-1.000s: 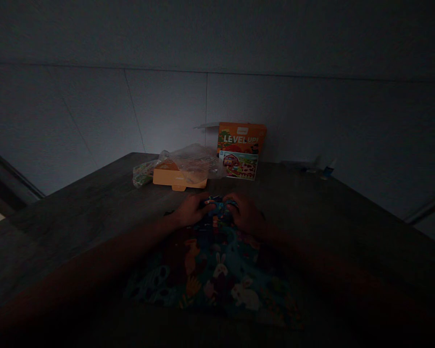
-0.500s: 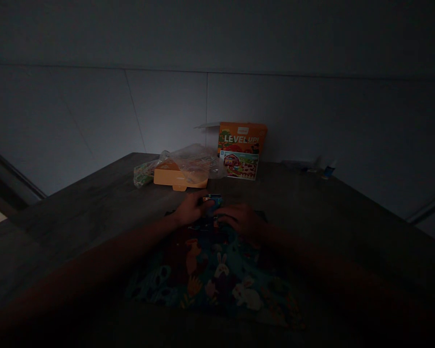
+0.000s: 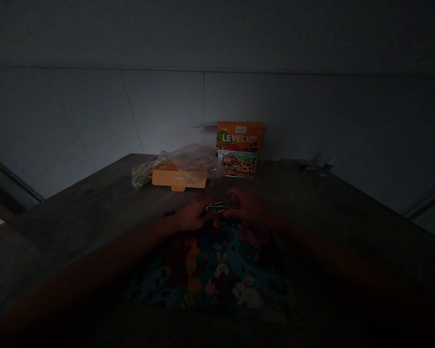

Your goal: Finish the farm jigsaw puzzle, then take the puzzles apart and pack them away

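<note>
A mostly assembled jigsaw puzzle with rabbits and plants lies on the table in front of me, very dimly lit. At its far edge my left hand is closed on a few puzzle pieces, which show pale edges and tilt slightly. From the right, my right hand comes close to those pieces, its thumb and fingers apart. One of its lower fingers reaches the right end of the pieces; whether it touches them, I cannot tell. Both hands hide parts of the puzzle's far edge.
Behind the hands sits an orange box tray with clear plastic bags over it. An orange "LEVEL UP!" box stands against the wall, a farm picture card leaning on it. Small blue-and-white packaging lies at the back right.
My right hand has risen and spread its fingers. The pieces in my left hand have turned from facing me to nearly edge-on. The view has shifted slightly.
</note>
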Tool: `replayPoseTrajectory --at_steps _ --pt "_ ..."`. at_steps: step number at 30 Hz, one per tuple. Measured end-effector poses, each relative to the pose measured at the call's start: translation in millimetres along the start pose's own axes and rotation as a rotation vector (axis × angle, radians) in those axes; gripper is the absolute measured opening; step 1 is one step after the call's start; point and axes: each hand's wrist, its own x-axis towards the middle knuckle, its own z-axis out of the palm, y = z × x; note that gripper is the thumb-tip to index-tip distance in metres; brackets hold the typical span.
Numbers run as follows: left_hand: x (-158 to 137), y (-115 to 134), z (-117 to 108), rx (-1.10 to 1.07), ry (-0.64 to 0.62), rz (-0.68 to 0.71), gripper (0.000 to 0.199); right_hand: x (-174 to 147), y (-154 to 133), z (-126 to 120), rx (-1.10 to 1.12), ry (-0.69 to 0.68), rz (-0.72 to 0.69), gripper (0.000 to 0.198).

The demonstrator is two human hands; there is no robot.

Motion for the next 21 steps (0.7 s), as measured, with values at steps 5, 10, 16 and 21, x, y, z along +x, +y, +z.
replayPoseTrajectory --at_steps 5,10,16,21 --pt "0 -1 1 0.049 -0.020 -0.029 0.025 -1 28 -31 -0.140 -0.362 0.060 0.053" --pt "1 -3 2 0.055 -0.021 -0.015 0.026 0 37 -26 -0.066 -0.437 0.122 0.051" --pt "1 -2 2 0.049 -0.008 0.003 0.026 3 33 -26 -0.097 -0.476 0.073 0.047" --pt "1 -1 1 0.015 -0.006 -0.048 0.025 3 27 -39 -0.052 -0.607 -0.047 0.041"
